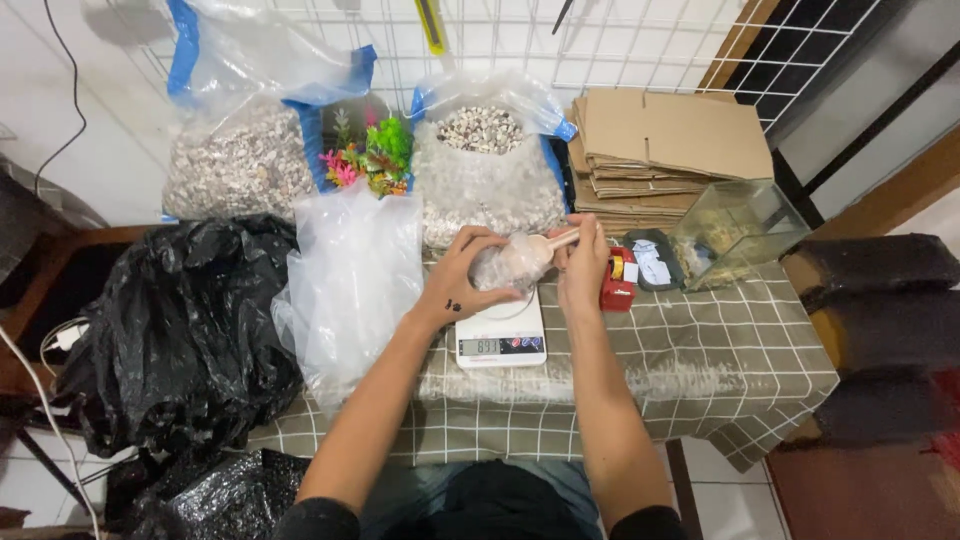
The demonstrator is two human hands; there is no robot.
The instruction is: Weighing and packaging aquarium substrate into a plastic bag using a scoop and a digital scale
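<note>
Bright, even indoor light from above; shadows soft and short. White glare on clear plastic bags (355, 270) and on black bin bag (180, 320). Centre sharp, hands slightly soft. Wide-angle bend at edges: wire grid (640, 40) lines curve. Right side dim, dark blocks there look smeared.

A scale (500, 340) lies on the table (720, 370), gravel bags (485, 180) behind it.
</note>
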